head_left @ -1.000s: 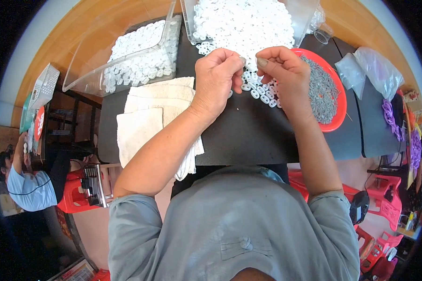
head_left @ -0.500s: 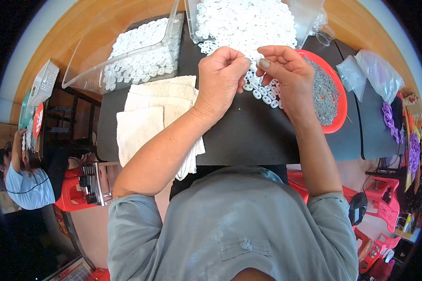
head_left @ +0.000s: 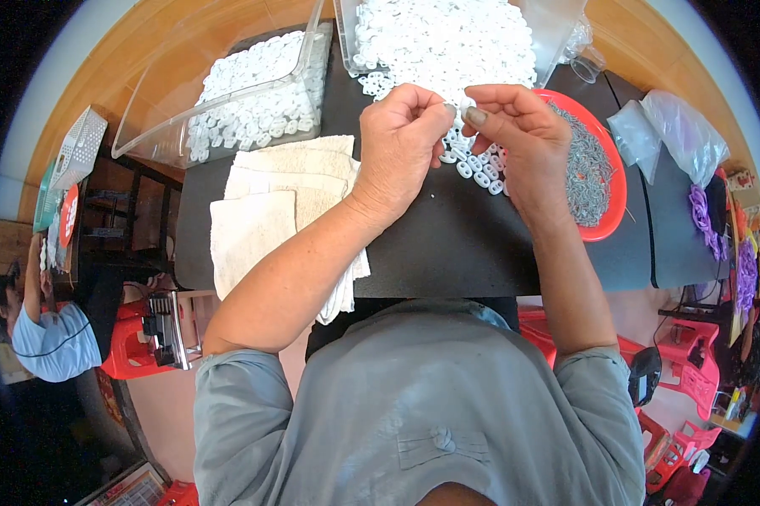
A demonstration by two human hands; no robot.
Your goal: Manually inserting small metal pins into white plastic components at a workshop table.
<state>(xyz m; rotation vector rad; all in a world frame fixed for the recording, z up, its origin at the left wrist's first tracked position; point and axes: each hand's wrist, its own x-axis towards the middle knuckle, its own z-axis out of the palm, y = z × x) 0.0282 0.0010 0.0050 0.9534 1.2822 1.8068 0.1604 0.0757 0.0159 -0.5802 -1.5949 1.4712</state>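
My left hand (head_left: 401, 135) and my right hand (head_left: 523, 135) meet above the table. Thumb and forefinger of each are pinched together at a small white plastic piece (head_left: 462, 103), mostly covered by the fingertips. Beneath them lie loose white oval plastic pieces (head_left: 481, 179) with two holes each. They trail from a big heap (head_left: 439, 42) of the same pieces in a clear plastic bin (head_left: 559, 34). Close by my right hand stands a red basin (head_left: 618, 198) full of small grey metal parts (head_left: 589, 177), too fine to tell exactly.
A second clear bin (head_left: 135, 118) at the far left holds more white pieces. Folded cream cloths (head_left: 253, 232) lie on the black table (head_left: 447, 253) by my left forearm. Clear plastic bags (head_left: 684, 126) rest at the right. Another person (head_left: 59, 337) works at the far left.
My hands stay pinched at almost the same spot, with only slight shifts of the fingers. The person at the far left has moved a little.
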